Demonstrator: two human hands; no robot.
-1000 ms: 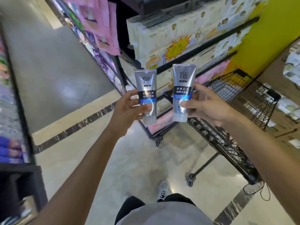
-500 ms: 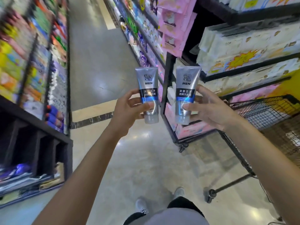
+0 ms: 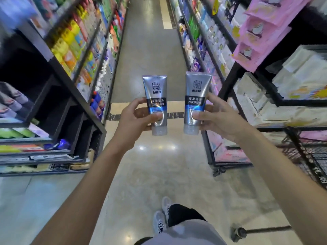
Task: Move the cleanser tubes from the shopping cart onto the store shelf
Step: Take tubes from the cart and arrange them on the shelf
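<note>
A person's shoes (image 3: 162, 216) stand on the aisle floor (image 3: 150, 165). Farther out, the left hand (image 3: 134, 121) grips one tube (image 3: 155, 103) and the right hand (image 3: 217, 117) another tube (image 3: 195, 101), caps down, apart. The cart (image 3: 311, 156) sits right; shelves (image 3: 67, 82) flank. Best placed upright, label facing out, one at a time.

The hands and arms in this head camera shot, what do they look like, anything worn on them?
Both forearms are bare right to the frame's bottom edge: no sleeves, gloves or watch show. The left hand and right hand carry no visible rings or wristbands, and no markings show on either arm. Fingernails look short and unpainted.
</note>
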